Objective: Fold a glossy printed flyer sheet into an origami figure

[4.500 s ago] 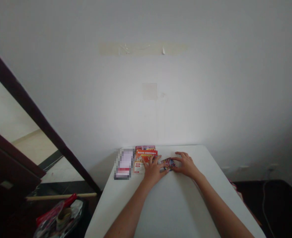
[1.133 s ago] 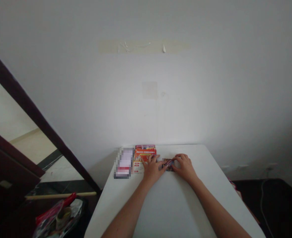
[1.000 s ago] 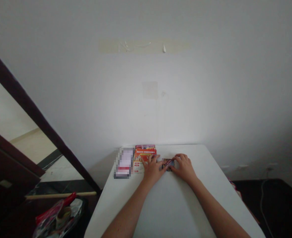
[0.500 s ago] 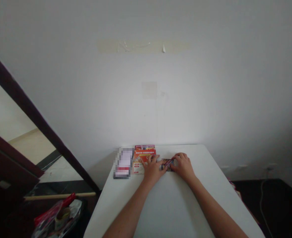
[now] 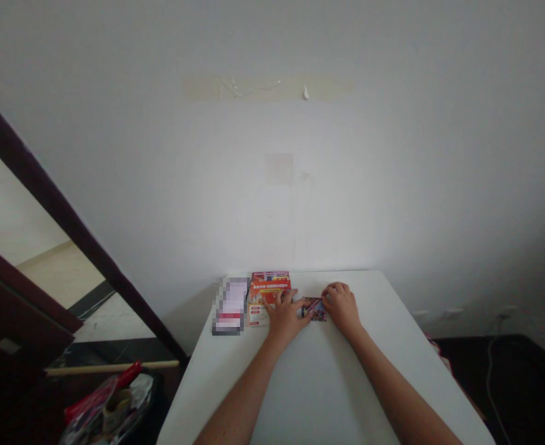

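On the white table [image 5: 300, 383] lies a small card with a dark, colourful print [image 5: 317, 309], between my hands. My left hand [image 5: 284, 315] is spread open, with its fingertips on a red and white printed leaflet [image 5: 271, 287] and its thumb at the left end of the card. The fingers of my right hand [image 5: 343, 306] are bent together at the card's upper right corner, seemingly pinching it. Its fingertips are partly hidden by the hand itself.
Left of the leaflet lies a phone-like object, pixelated over [image 5: 232, 306]. A white wall [image 5: 337, 216] rises behind the table. On the floor at lower left stands a bag or bin of mixed items [image 5: 115, 405], beside a pale stick [image 5: 115, 368].
My right thumb has drawn back from the card's face to its upper right corner, so more of the print shows. My left hand stays in place.
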